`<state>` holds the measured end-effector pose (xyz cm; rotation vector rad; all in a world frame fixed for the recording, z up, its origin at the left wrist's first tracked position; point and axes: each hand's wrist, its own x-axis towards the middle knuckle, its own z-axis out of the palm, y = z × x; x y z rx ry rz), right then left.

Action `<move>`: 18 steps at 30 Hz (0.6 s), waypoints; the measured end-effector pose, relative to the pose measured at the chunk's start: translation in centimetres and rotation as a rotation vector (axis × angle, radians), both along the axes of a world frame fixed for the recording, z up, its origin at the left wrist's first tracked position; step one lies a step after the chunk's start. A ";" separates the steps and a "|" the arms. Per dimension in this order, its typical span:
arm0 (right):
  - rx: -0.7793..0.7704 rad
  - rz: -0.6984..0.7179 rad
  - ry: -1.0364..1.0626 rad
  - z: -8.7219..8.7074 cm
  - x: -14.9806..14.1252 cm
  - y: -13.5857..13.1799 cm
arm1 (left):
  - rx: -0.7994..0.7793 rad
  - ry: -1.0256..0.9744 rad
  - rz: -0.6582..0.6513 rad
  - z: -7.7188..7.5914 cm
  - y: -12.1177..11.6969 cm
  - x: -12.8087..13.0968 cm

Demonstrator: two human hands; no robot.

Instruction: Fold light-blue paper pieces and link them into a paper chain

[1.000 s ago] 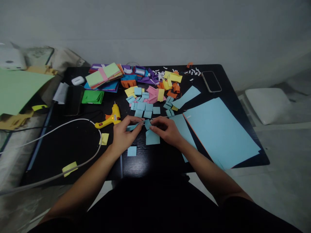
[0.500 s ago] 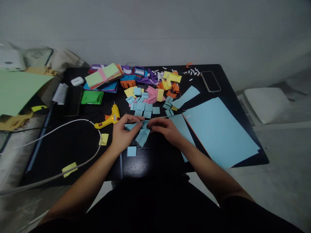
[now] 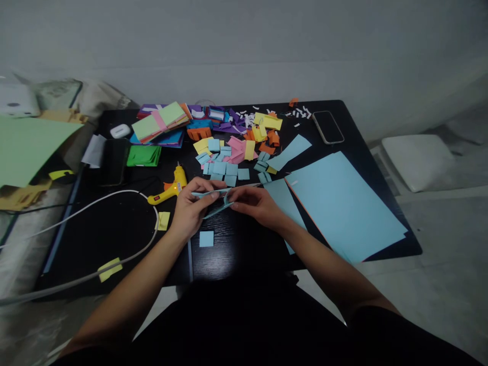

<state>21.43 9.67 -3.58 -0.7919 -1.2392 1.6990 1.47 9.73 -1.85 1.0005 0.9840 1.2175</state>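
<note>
Between my two hands is a folded strip of light blue paper [image 3: 218, 210], held just above the black table. My left hand [image 3: 192, 206] pinches its left part between thumb and fingers. My right hand [image 3: 256, 204] closes on its right end, where the paper curls. Below them a small light blue paper square [image 3: 206, 239] lies flat. Just beyond my hands is a group of several blue paper pieces [image 3: 224, 168]. A yellow glue gun [image 3: 173, 187] lies close to my left hand.
A large light blue sheet [image 3: 343, 203] and a narrower blue sheet [image 3: 285, 206] lie on the right, near a phone [image 3: 328, 127]. Stacked coloured paper [image 3: 162, 122] and white scraps [image 3: 249, 119] lie at the back. A white cable [image 3: 141, 249] loops across the left side.
The blue paper's lower flap, which hung down toward me, has swung up and left and now shows edge-on. Both hands stay in nearly the same place, still gripping the paper.
</note>
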 end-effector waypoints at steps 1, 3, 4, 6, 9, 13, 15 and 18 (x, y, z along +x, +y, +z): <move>-0.006 -0.005 0.007 0.1 0.0 0.0 | -0.001 -0.005 0.014 0.0 0.1 -0.1; -0.020 -0.020 0.016 0.2 0.1 0.0 | 0.002 0.012 0.045 -0.2 0.4 -0.4; -0.028 -0.028 0.019 0.3 0.2 -0.1 | 0.012 0.034 0.059 -0.4 0.5 -0.7; -0.051 -0.036 0.027 0.5 0.3 0.0 | 0.059 0.103 0.069 -0.7 0.6 -1.1; -0.081 -0.036 0.042 0.8 0.5 0.1 | 0.168 0.246 0.054 -0.8 0.6 -1.5; -0.107 -0.058 0.032 0.9 0.8 0.2 | 0.310 0.392 0.066 -0.5 0.4 -1.3; -0.103 -0.080 -0.008 0.8 0.9 0.3 | 0.377 0.429 0.070 -0.5 0.3 -1.2; -0.054 -0.113 -0.072 0.7 1.0 0.2 | 0.461 0.520 0.078 -0.8 0.4 -1.1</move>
